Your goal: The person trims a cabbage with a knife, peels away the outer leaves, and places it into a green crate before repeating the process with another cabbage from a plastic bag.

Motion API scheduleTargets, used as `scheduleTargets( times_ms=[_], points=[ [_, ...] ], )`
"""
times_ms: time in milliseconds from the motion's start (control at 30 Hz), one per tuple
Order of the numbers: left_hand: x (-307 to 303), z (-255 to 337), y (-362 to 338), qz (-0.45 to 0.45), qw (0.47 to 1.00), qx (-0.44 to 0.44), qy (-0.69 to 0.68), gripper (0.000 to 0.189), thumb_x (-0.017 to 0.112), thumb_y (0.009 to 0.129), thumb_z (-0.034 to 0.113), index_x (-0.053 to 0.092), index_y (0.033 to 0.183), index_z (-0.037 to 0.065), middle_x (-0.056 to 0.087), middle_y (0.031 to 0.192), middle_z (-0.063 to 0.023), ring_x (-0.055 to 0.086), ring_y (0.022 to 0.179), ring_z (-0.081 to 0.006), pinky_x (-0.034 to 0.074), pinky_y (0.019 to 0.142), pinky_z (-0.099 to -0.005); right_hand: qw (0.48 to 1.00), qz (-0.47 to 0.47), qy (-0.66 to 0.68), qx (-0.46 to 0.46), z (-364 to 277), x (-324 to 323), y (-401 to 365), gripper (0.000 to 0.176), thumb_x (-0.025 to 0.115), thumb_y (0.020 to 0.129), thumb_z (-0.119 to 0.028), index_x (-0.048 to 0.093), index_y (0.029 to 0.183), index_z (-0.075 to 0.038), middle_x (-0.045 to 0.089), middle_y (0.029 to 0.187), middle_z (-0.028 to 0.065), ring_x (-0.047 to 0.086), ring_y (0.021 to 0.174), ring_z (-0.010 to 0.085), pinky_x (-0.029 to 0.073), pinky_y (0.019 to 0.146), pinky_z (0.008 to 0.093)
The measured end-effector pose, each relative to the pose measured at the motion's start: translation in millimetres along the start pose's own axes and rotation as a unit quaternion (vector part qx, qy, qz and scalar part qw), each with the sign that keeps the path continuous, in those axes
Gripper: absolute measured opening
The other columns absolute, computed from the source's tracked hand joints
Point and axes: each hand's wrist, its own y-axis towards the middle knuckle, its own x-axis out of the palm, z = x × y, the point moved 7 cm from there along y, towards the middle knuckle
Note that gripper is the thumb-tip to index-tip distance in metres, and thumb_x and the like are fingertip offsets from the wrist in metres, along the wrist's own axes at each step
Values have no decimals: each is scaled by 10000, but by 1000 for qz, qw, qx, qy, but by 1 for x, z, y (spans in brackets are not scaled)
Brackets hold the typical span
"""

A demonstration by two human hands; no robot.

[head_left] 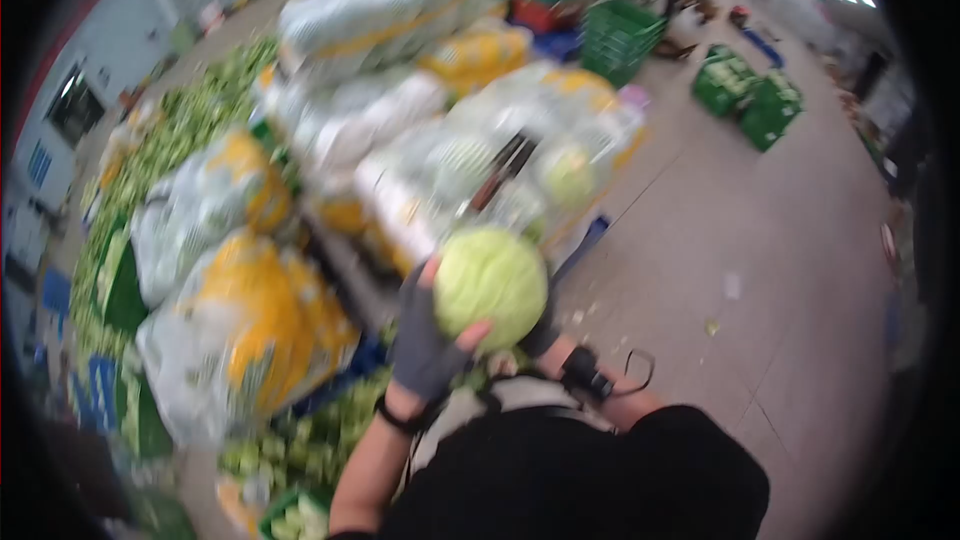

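A round pale-green cabbage [491, 289] is held up in front of my body between both hands. My left hand [428, 335], in a grey fingerless glove, is wrapped round its left side, with thumb and fingertips pressed on the leaves. My right hand [541, 332], also gloved, supports the cabbage from the right and below; its fingers are mostly hidden behind it. Just beyond lies a knife [503, 173] with a brown handle and dark blade, resting on a net sack of cabbages [400, 185].
More white-and-yellow sacks [270, 325] are stacked at the left and behind. Loose leaves [215, 90] cover the floor on the left. Green crates [620, 40] stand at the back, and two more green crates [770, 110] sit on the grey floor [690, 270] to the right.
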Motion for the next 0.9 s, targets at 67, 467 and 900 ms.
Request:
scheduleTargets(
  times_ms=[67,467,900],
  points=[
    [19,-9,12,49,987,-6,-151,668,595,765,363,352,1245,-33,410,1181,-200,415,1097,-321,324,940,-396,989,33,-135,-59,-30,-1,7,420,354,922,-280,377,1276,-54,432,1285,113,460,1141,212,404,941,365],
    [42,9,59,72,992,26,100,483,695,707,236,480,1076,11,383,1214,-221,421,1076,-391,337,927,-415,993,31,62,91,-52,-6,45,647,316,858,-569,359,1305,-102,413,1307,85,431,1163,233,334,991,371],
    [22,12,79,156,939,128,279,235,615,756,84,511,956,15,483,739,-131,474,696,-307,406,612,-377,992,85,-35,84,-51,-11,57,575,259,894,-497,365,1297,-100,420,1298,115,457,1150,261,379,963,409]
  ],
)
